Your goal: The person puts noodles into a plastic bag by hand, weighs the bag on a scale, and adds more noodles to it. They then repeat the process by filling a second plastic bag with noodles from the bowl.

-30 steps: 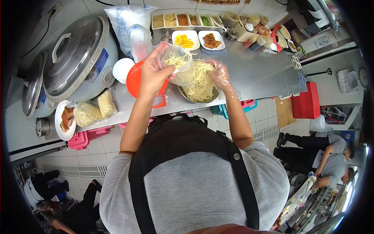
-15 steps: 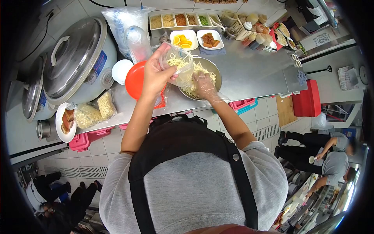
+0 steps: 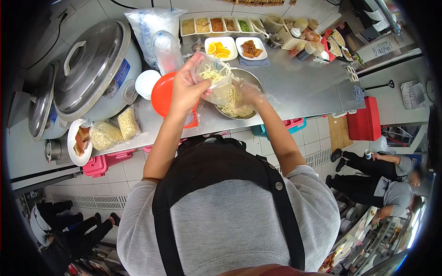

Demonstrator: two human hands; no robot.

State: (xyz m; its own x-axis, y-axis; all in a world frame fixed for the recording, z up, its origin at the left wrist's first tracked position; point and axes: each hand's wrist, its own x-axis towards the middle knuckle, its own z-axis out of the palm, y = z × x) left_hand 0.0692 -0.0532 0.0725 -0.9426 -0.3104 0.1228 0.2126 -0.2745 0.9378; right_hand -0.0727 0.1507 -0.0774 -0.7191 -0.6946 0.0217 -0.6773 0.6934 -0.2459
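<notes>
My left hand (image 3: 188, 89) holds up a clear plastic bag (image 3: 214, 79) partly filled with yellow noodles. My right hand (image 3: 249, 92), in a thin plastic glove, is down in a metal bowl (image 3: 254, 80) of noodles (image 3: 234, 106), gripping a bunch of them just right of the bag. The bowl stands on the steel counter (image 3: 294, 87) beside a stack of red plates (image 3: 162, 95).
Two big rice cookers (image 3: 92, 69) stand at the left. Bagged noodles (image 3: 113, 129) and a plate of meat (image 3: 79, 141) lie at the counter's near left. Condiment trays (image 3: 216, 24), orange slices (image 3: 219, 47) and a meat dish (image 3: 251, 47) line the back. People crouch at the right (image 3: 386, 179).
My right hand lifted a large bunch of noodles a second ago, dropped into the bowl, and now grips noodles low in it. The bag in my left hand stayed about where it was.
</notes>
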